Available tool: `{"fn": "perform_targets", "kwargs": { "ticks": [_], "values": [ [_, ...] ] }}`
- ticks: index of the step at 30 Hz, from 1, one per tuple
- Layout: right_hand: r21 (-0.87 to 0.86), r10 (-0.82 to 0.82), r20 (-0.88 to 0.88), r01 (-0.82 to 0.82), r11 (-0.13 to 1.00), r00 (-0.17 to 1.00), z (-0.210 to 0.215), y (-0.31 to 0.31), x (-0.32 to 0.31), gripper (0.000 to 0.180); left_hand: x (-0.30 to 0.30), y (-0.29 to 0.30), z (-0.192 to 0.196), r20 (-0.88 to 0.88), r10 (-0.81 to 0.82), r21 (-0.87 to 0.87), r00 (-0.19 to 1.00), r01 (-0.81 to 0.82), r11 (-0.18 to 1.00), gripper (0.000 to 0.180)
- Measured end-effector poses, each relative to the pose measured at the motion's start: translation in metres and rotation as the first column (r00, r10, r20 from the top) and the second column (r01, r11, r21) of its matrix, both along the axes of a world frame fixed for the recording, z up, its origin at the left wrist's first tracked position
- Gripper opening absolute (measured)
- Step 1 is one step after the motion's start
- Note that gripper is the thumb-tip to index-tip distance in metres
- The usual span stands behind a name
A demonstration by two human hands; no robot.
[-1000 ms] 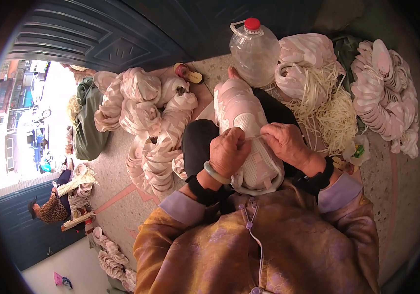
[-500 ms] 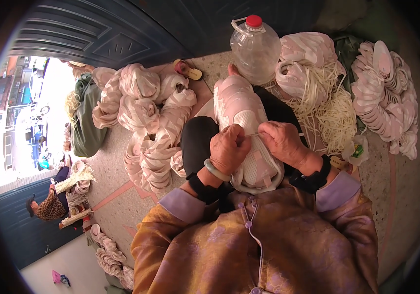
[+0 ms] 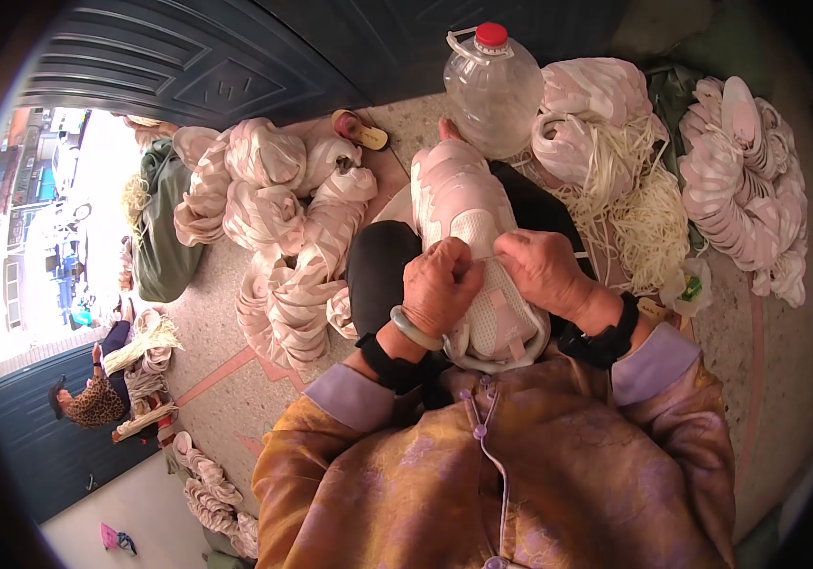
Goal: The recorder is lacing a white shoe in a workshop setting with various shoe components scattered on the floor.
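Observation:
A stack of pale pink and white shoe uppers (image 3: 459,185) lies lengthwise across my lap, the nearest one a mesh shoe upper (image 3: 503,327) with its rounded end close to my jacket. My left hand (image 3: 438,284) is closed at the upper's left edge, thumb against curled fingers. Opposite it, on the right edge, my right hand (image 3: 547,273) pinches too. A thin pale shoelace (image 3: 485,258) spans the small gap between the hands, just below the upper's tongue (image 3: 476,228). The fingertips hide most of the lace.
Piles of shoe uppers (image 3: 274,223) lie left on the floor, more (image 3: 743,180) far right. Loose pale laces (image 3: 648,237) hang beside a clear jug (image 3: 492,95) with a red cap. A green sack (image 3: 165,228) stands left. Another person (image 3: 98,398) sits by the far-left doorway.
My right hand has shifted slightly up and left, closer to my left hand. The shoe upper stays in place; the whole view has tilted a little.

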State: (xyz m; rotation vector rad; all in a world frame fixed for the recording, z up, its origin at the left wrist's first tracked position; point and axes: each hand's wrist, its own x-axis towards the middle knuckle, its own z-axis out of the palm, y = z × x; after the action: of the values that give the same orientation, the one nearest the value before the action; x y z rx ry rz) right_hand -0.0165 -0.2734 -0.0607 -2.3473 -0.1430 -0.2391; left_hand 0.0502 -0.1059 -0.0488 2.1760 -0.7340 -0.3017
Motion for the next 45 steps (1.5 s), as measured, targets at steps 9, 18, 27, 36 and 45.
{"fn": "perform_targets", "kwargs": {
  "ticks": [9, 18, 27, 36, 45],
  "values": [
    [0.208, -0.014, 0.002, 0.013, 0.978, 1.0, -0.012, 0.008, -0.001, 0.01, -0.001, 0.007, 0.009, -0.136, -0.018, -0.027, 0.991, 0.014, 1.0, 0.018],
    [0.414, -0.019, -0.063, 0.043, 0.909, 0.998, -0.011, 0.004, -0.005, 0.005, -0.007, 0.024, 0.009, -0.202, -0.087, -0.144, 0.976, 0.058, 0.988, 0.017],
    [0.169, -0.116, 0.026, 0.109, 0.98, 0.993, -0.013, 0.019, -0.004, 0.005, -0.006, 0.027, 0.001, -0.27, -0.022, -0.116, 0.963, -0.01, 0.993, 0.021],
    [0.32, -0.188, 0.053, 0.162, 0.933, 0.981, -0.016, 0.023, -0.009, 0.004, -0.006, 0.024, 0.001, -0.22, -0.074, -0.131, 0.973, 0.046, 0.99, 0.025],
    [0.364, -0.109, -0.029, 0.112, 0.925, 0.994, -0.016, 0.023, -0.005, 0.005, -0.005, 0.021, -0.001, -0.164, -0.095, -0.12, 0.982, 0.076, 0.99, 0.028]
  ]
}}
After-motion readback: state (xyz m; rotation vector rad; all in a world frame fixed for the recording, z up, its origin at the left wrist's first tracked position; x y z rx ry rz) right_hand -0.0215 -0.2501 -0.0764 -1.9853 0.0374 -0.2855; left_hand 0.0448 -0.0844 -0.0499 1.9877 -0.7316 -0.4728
